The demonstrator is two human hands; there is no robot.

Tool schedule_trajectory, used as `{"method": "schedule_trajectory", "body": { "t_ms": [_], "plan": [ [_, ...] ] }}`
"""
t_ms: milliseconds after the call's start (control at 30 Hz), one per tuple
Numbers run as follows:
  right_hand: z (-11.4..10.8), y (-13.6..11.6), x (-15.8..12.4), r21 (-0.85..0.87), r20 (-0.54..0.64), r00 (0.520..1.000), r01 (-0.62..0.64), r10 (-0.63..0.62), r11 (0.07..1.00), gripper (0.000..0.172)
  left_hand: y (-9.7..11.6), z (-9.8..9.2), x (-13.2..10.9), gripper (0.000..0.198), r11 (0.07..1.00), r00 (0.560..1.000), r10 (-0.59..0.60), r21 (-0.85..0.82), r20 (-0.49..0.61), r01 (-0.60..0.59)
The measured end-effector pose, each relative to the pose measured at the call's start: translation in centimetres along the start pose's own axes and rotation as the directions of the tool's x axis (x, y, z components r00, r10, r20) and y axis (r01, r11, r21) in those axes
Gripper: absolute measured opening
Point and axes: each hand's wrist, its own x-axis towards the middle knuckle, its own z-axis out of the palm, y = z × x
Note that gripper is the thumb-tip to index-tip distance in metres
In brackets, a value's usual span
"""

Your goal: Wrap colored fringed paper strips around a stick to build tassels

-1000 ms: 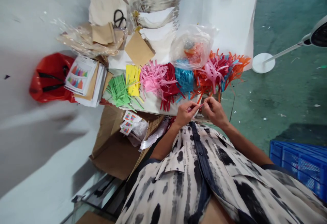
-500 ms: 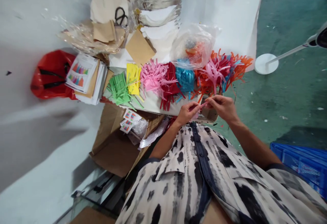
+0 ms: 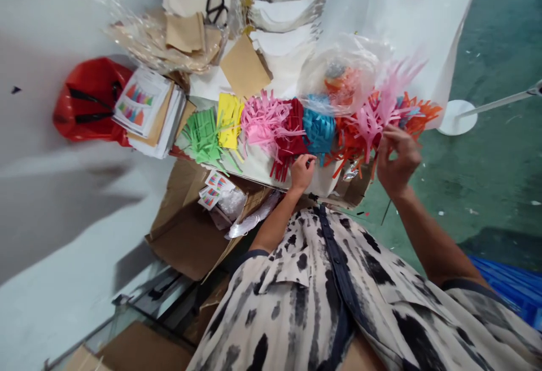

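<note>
A row of cut paper strips lies along the table's near edge: green (image 3: pixel 202 138), yellow (image 3: pixel 229 120), pink (image 3: pixel 263 122), dark red (image 3: pixel 292 139), blue (image 3: pixel 318 128) and orange (image 3: pixel 351 145). My left hand (image 3: pixel 302 171) rests on the lower ends of the dark red strips, fingers curled onto them. To the right, my right hand (image 3: pixel 396 159) is lifted over the orange pile. It pinches a bunch of pink strips (image 3: pixel 393 86) that fan upward, blurred.
A clear plastic bag (image 3: pixel 342 71) with orange contents sits behind the strips. Scissors (image 3: pixel 215 7), brown envelopes (image 3: pixel 243 66), printed sheets (image 3: pixel 141 103) and a red bag (image 3: pixel 84 100) are at left. An open cardboard box (image 3: pixel 190 230) stands below the table. A white stand base (image 3: pixel 455 117) is on the floor.
My hands were together in front of my chest, working one pink strip. They have parted: the left went to the dark red strips, the right rose to the right with pink strips.
</note>
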Motion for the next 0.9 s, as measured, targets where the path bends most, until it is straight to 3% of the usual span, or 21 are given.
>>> {"method": "schedule_trajectory", "body": {
  "t_ms": [100, 167, 267, 367, 467, 567, 633, 800, 900],
  "plan": [
    [2.8, 2.8, -3.1, -0.173, 0.235, 0.968, -0.042, 0.083, 0.984, 0.028, -1.3, -1.4, -0.3, 0.012, 0.998, 0.996, -0.052, 0.033, -0.073, 0.054],
    [3.8, 3.6, -4.3, -0.303, 0.308, 0.938, -0.064, 0.162, 0.951, 0.030, -2.3, -2.4, 0.2, 0.010, 0.996, 0.988, -0.078, 0.033, -0.135, 0.084],
    [4.3, 2.5, -4.8, -0.470, 0.296, 0.936, -0.031, 0.191, 0.882, 0.033, -3.4, -3.9, 1.3, 0.009, 0.993, 0.972, -0.108, 0.024, -0.206, 0.116],
    [5.5, 0.0, -4.3, -0.554, 0.256, 0.954, 0.012, 0.156, 0.832, 0.033, -4.3, -5.4, 2.2, 0.009, 0.991, 0.956, -0.125, 0.020, -0.265, 0.135],
    [8.6, -2.9, -3.5, -0.449, 0.392, 0.920, 0.170, 0.023, 0.877, 0.031, -4.9, -6.8, 2.7, 0.008, 0.989, 0.941, -0.132, 0.022, -0.311, 0.145],
    [13.2, -5.5, -2.8, -0.187, 0.632, 0.759, 0.346, -0.157, 0.919, 0.034, -5.5, -8.3, 2.9, 0.008, 0.988, 0.930, -0.136, 0.024, -0.342, 0.153],
    [16.3, -7.0, -2.3, -0.134, 0.710, 0.683, 0.370, -0.171, 0.919, 0.038, -5.9, -9.4, 3.1, 0.008, 0.987, 0.925, -0.136, 0.029, -0.356, 0.156],
    [21.0, -8.8, -1.2, -0.238, 0.775, 0.630, 0.357, -0.045, 0.903, 0.044, -7.2, -11.9, 3.0, 0.010, 0.985, 0.915, -0.148, 0.026, -0.374, 0.170],
    [22.0, -9.3, -0.7, -0.287, 0.766, 0.643, 0.345, -0.002, 0.893, 0.044, -7.8, -12.6, 2.7, 0.011, 0.982, 0.916, -0.175, 0.005, -0.362, 0.189]
  ]
}}
